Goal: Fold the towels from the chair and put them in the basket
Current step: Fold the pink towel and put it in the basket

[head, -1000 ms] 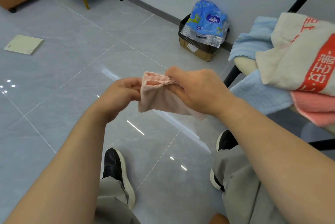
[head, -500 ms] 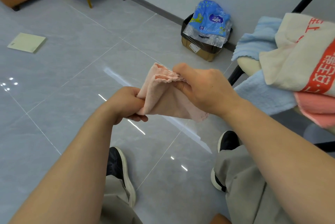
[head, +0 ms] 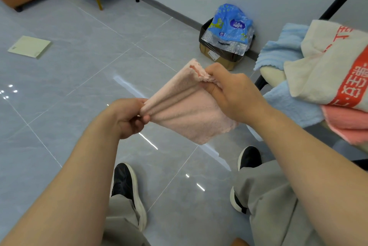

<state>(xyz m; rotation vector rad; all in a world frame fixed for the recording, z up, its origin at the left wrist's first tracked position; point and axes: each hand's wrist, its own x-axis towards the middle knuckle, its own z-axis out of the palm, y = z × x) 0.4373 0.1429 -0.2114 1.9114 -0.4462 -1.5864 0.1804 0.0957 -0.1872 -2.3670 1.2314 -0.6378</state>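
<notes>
Now, from the head view, our left grip [head: 129, 118] pinches one corner of the pink towel [head: 189, 114] and our right grip [head: 235, 96] clamps the bunched opposite edge, stretching it between them. Soft, light, floppy; we judge corners hold best.

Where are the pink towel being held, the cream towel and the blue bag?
held pink towel [head: 191, 114]: head view, its middle.
cream towel [head: 318, 78]: head view, plain part.
blue bag [head: 229, 25]: head view, printed front.
</notes>
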